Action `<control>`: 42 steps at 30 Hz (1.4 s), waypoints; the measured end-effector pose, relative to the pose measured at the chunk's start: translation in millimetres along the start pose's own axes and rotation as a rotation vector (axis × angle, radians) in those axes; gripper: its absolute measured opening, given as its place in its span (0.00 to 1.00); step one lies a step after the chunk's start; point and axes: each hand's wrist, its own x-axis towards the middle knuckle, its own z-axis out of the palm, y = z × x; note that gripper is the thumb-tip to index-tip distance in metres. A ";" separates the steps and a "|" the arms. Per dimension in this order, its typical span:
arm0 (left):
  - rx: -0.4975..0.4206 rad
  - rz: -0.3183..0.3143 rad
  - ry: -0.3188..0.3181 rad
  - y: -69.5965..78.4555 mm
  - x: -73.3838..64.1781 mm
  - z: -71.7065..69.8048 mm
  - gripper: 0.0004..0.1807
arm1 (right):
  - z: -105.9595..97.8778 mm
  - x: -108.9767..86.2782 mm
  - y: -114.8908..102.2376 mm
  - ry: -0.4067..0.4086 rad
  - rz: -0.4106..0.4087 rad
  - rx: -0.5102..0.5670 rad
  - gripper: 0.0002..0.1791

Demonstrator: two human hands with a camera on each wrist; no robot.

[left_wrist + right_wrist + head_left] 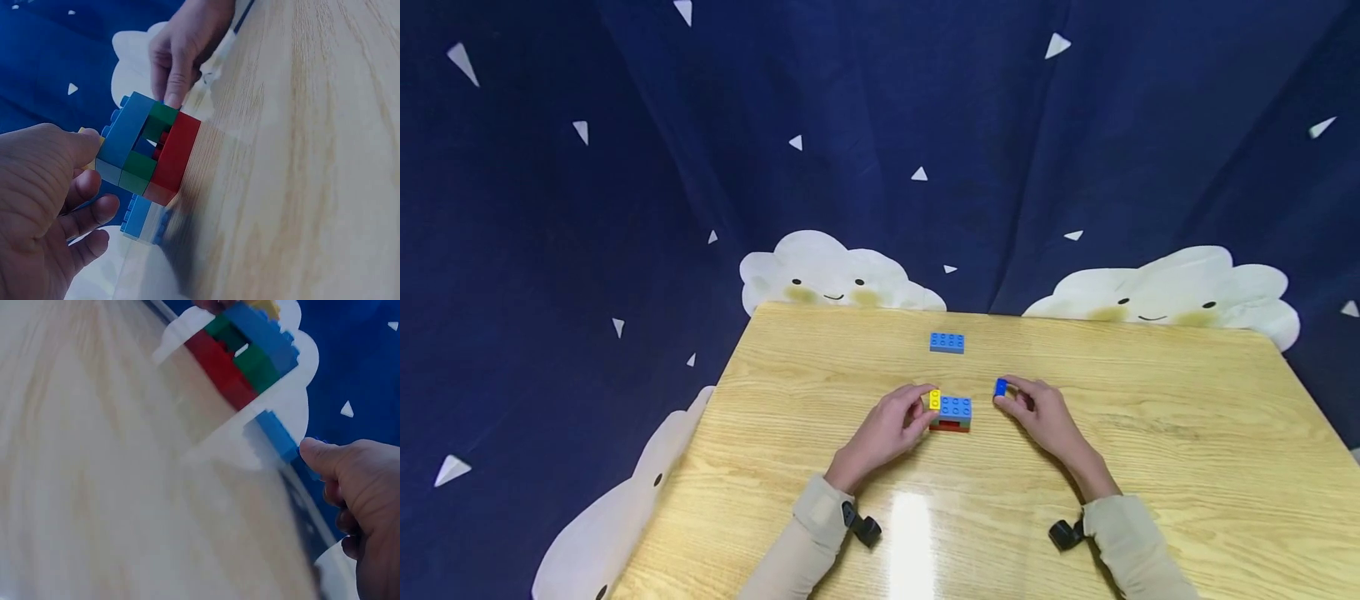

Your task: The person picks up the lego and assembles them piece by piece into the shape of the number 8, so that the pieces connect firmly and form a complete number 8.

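Note:
A small stack of toy building bricks stands mid-table: a red brick [177, 153] at the bottom, two green bricks [139, 167] with a gap between them, and a light blue brick [956, 406] across the top. My left hand [895, 423] pinches a yellow brick [935, 400] at the left end of the blue brick's top. Whether the yellow brick is pressed fully down I cannot tell. To the right of the stack and apart from it, my right hand [1042, 417] pinches a small dark blue brick [1001, 388] between thumb and fingers.
Behind the stack, a second light blue brick [947, 343] lies on the wooden table [1150, 417]. A dark blue curtain [887, 108] with white clouds and triangles hangs beyond the table's far edge. Each wrist carries a small black camera [868, 531].

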 end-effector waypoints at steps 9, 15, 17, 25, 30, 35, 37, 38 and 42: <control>-0.007 -0.002 -0.004 -1.2 1.5 0.9 0.24 | -9.2 3.3 -29.4 -0.017 -0.051 0.062 0.22; -0.012 -0.005 -0.001 -1.2 1.8 0.8 0.24 | -12.8 5.7 -46.5 -0.038 -0.073 0.059 0.23; -0.017 -0.012 -0.003 -1.3 1.7 0.9 0.24 | -13.0 6.1 -50.4 -0.040 -0.087 0.062 0.23; -0.016 -0.027 -0.007 -1.8 1.8 1.8 0.24 | -13.4 6.3 -63.1 -0.074 -0.105 0.092 0.23; -0.016 -0.028 -0.010 -1.4 1.9 1.5 0.24 | -12.4 5.8 -66.2 -0.106 -0.094 0.099 0.23; -0.016 -0.037 -0.016 -1.7 1.7 1.5 0.24 | -10.7 5.6 -68.3 -0.122 -0.113 0.092 0.24; -0.017 -0.039 -0.017 -1.9 1.7 1.5 0.24 | -9.9 5.8 -69.0 -0.126 -0.124 0.085 0.24; -0.018 -0.038 -0.017 -1.8 1.7 1.4 0.24 | -9.6 5.9 -69.3 -0.126 -0.129 0.081 0.24; -0.024 -0.034 -0.015 -1.9 1.7 1.0 0.24 | -8.5 6.4 -70.9 -0.126 -0.145 0.069 0.23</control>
